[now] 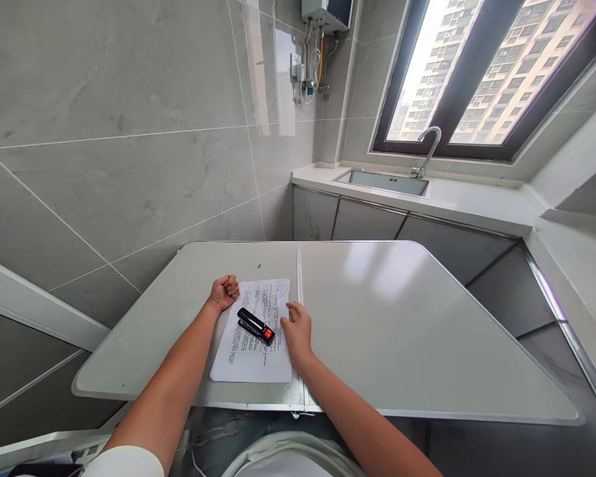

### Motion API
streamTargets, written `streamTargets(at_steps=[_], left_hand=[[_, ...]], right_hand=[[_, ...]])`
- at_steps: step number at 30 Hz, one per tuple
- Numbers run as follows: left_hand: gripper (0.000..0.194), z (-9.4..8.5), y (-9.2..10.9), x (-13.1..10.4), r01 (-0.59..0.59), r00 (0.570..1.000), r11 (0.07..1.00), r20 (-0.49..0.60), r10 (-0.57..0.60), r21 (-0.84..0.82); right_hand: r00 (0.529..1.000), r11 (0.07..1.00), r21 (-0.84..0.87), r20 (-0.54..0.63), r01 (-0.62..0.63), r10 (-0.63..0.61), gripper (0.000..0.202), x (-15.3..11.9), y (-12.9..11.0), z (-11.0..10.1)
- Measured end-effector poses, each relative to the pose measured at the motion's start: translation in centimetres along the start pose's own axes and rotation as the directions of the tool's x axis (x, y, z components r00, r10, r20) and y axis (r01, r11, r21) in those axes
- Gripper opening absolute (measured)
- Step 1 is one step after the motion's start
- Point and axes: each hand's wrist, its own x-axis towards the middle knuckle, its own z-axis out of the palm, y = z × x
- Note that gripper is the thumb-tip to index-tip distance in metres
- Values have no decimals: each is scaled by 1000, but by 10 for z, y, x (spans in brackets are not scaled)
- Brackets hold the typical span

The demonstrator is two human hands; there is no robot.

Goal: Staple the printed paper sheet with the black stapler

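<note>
A sheet or stack of printed white paper [243, 361] lies on the table, its lines of text visible. On top of it rests a black stapler [252, 324] with an orange-red square near one end, set at a slant. My left hand [225, 291] is closed in a fist by the paper's upper left corner, with nothing showing from it. At the paper's right edge is my right hand [298, 331], fingers loosely bent and thumb apart from them, close to the stapler but not on it.
The pale folding table [402, 344] has a seam down its middle and a metal rim. A tiny dark bit [259, 266] lies beyond the paper. Behind are a counter with a sink [387, 182], a faucet [430, 149] and a window. A tiled wall stands on the left.
</note>
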Motion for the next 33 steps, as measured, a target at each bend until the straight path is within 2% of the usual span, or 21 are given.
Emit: streamTargets(at_steps=[6,10,13,15,18,20,22,25,30,33], left_hand=[[40,3,-3,-2,10,1000,998,0,-10,54],[40,6,-4,-4,-13,1000,994,-7,14,111],[39,11,-6,-5,-33,999,984,-19,37,175],[36,16,-8,-5,-60,997,971,-32,69,230],[32,25,-15,-6,-143,981,932,-76,177,334],[29,30,-22,-8,-223,946,880,-127,300,419],[25,34,-28,-13,-285,885,806,-180,429,518],[23,34,-34,-28,-292,811,677,-200,549,675],[25,18,-34,-64,-204,772,466,-151,618,861],[24,9,-35,-78,-155,774,370,-120,621,916]], right_hand=[[996,994,-106,75,-31,39,46,1,-1,-3],[990,992,46,81,-118,114,52,-3,-2,-2],[971,985,16,168,-174,169,43,-7,-4,-2],[979,992,-79,167,-103,115,38,-7,-8,-2],[986,977,-200,159,77,-46,43,-5,-12,-6],[978,955,-252,176,155,-112,49,-3,-11,-8],[966,929,-297,196,222,-169,53,-2,-7,-11],[943,877,-361,224,316,-248,50,-1,0,-13],[935,801,-488,244,346,-256,48,-6,2,-12],[931,732,-579,272,359,-242,61,-13,0,-10]])
